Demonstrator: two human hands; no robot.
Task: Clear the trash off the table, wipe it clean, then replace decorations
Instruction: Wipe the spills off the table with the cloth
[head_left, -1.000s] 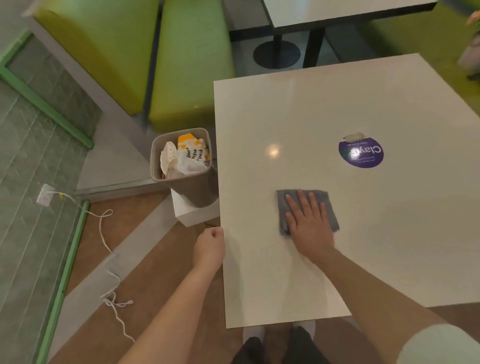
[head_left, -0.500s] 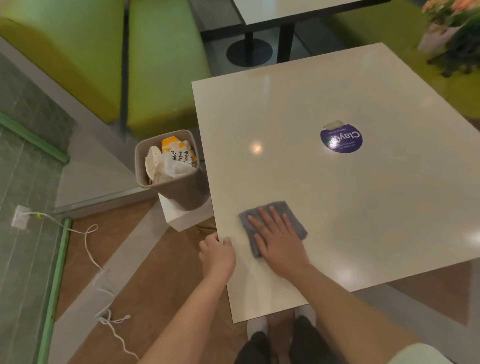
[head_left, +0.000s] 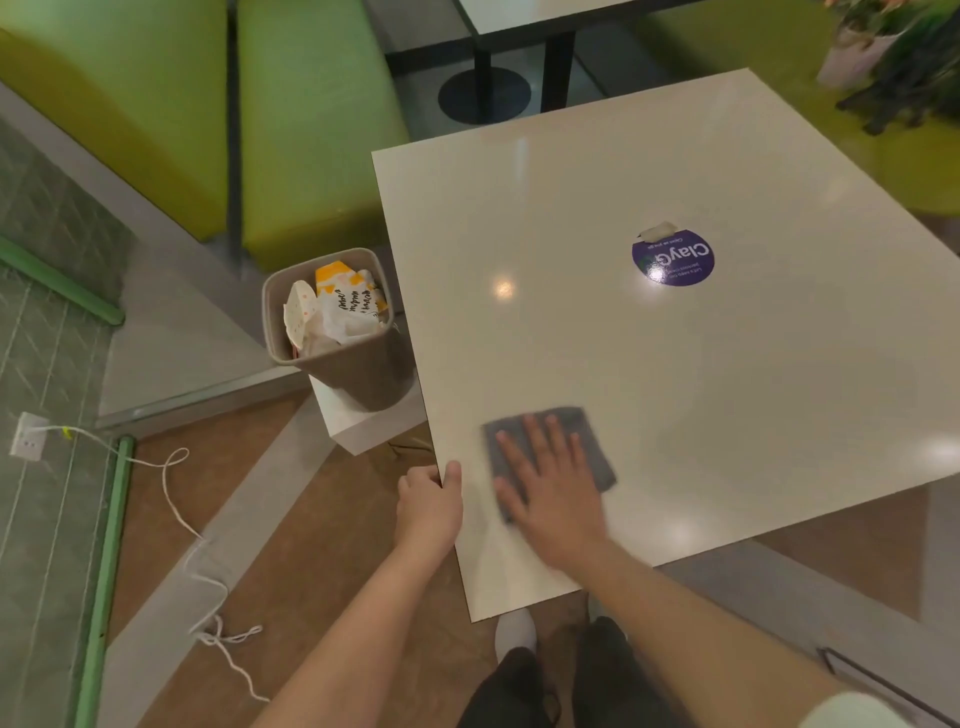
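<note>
The right hand is lying flat and open on a gray cloth, pressing it down on the white surface. The cloth is sitting near the corner of the surface that is closest to the person, and a little of it is peeking out past the fingertips and to the right. The left hand is closed around the left edge of the surface, just beside the cloth, and it looks like it is holding the surface steady.

Most of the bare surface is lying ahead of the right hand and off to its right, so I think the wiping needs to go that way, away from the body. A round purple sticker is sitting out there, well apart from the cloth. The trash is already sitting in the gray bin on the floor, just left of the surface. A flower pot is waiting on the green bench at the far right, off the surface.
</note>
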